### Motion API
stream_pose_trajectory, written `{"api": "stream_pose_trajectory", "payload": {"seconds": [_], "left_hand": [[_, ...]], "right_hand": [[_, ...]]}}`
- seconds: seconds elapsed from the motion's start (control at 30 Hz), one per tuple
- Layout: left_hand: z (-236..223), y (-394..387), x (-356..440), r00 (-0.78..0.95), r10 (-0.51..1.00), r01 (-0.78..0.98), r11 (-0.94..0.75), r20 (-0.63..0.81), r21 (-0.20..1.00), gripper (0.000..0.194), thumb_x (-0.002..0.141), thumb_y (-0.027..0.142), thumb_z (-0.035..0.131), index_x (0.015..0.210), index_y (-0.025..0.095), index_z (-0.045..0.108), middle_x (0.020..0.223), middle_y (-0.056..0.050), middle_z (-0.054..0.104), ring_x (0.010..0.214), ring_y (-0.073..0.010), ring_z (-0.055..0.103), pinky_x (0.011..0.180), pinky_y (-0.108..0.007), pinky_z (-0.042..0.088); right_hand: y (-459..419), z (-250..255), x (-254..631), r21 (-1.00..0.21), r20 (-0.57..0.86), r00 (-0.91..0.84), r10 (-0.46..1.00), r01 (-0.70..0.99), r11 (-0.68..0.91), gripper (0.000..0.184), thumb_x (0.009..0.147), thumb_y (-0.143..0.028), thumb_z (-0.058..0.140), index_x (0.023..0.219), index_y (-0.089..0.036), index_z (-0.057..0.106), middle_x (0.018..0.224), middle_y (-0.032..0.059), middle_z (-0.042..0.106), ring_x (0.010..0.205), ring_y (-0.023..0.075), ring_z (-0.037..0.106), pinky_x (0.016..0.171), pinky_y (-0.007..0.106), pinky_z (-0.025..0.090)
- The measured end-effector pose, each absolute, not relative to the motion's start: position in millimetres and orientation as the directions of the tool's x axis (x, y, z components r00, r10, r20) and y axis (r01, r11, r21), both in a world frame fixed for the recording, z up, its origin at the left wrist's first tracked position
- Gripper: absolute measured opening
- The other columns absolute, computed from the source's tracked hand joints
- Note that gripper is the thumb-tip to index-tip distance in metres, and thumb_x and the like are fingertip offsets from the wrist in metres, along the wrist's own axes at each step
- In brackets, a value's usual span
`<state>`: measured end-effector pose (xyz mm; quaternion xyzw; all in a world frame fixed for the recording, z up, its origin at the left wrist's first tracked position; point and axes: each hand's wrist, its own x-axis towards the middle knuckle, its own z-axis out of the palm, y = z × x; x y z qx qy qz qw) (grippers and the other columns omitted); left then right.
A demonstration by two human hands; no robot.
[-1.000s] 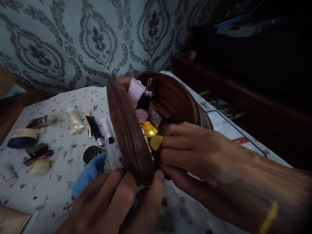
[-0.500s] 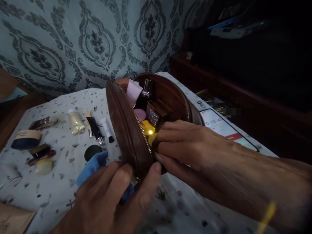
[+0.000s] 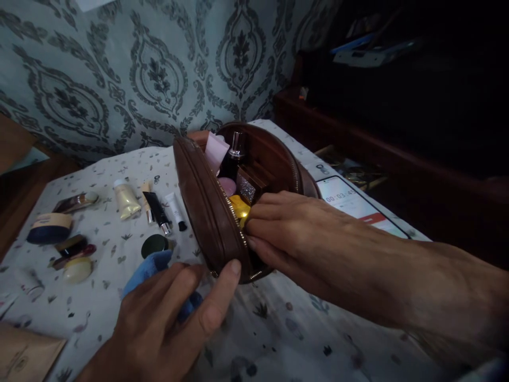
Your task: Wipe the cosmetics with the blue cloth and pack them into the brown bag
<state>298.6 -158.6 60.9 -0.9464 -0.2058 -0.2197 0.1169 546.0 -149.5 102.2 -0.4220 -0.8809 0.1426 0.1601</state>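
Observation:
A brown toiletry bag (image 3: 204, 212) stands unzipped on the cloth-covered table. Inside it I see a pink tube (image 3: 217, 150), a dark bottle with a shiny cap (image 3: 237, 146), a round pink item (image 3: 227, 186), a glittery box (image 3: 248, 185) and a shiny yellow item (image 3: 239, 207). My right hand (image 3: 282, 223) reaches into the near end of the opening, its fingers bunched beside the yellow item; the fingertips are hidden. My left hand (image 3: 170, 313) is closed around a blue cloth (image 3: 145, 270), its thumb against the bag's near end.
Left of the bag lie a cream tube (image 3: 126, 199), a black tube (image 3: 157, 211), a white tube (image 3: 175, 210), a dark round lid (image 3: 154, 245) and several jars. A brown packet (image 3: 29, 350) rests at the near left. A phone (image 3: 350, 204) showing a timer lies to the right.
My right hand has sunk slightly deeper into the bag, covering a yellow piece that showed at its fingers. My left thumb has shifted a little left along the bag's end.

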Motion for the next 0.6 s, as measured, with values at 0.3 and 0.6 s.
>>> {"api": "stream_pose_trajectory", "payload": {"seconds": [0.3, 0.6], "left_hand": [[60, -165, 291, 0.798, 0.364, 0.467, -0.877, 0.480, -0.111, 0.052, 0.093, 0.006, 0.052, 0.144, 0.014, 0.049, 0.097, -0.007, 0.066, 0.086, -0.0145, 0.063, 0.079, -0.025, 0.051], [58, -170, 286, 0.787, 0.360, 0.489, -0.859, 0.501, -0.152, 0.040, 0.091, 0.006, 0.055, 0.131, 0.009, 0.058, 0.095, -0.009, 0.068, 0.082, -0.0157, 0.066, 0.075, -0.026, 0.052]], "right_hand": [[-149, 110, 546, -0.370, 0.066, -0.572, 0.817, 0.747, 0.553, 0.036, 0.098, -0.017, 0.043, 0.066, -0.017, 0.060, 0.066, 0.0029, 0.060, 0.063, 0.0143, 0.056, 0.062, 0.028, 0.041], [-149, 113, 552, -0.513, 0.044, -0.588, 0.808, 0.680, 0.523, 0.037, 0.097, -0.022, 0.046, 0.063, -0.017, 0.061, 0.063, 0.0009, 0.057, 0.062, 0.0129, 0.055, 0.062, 0.027, 0.041]]}}
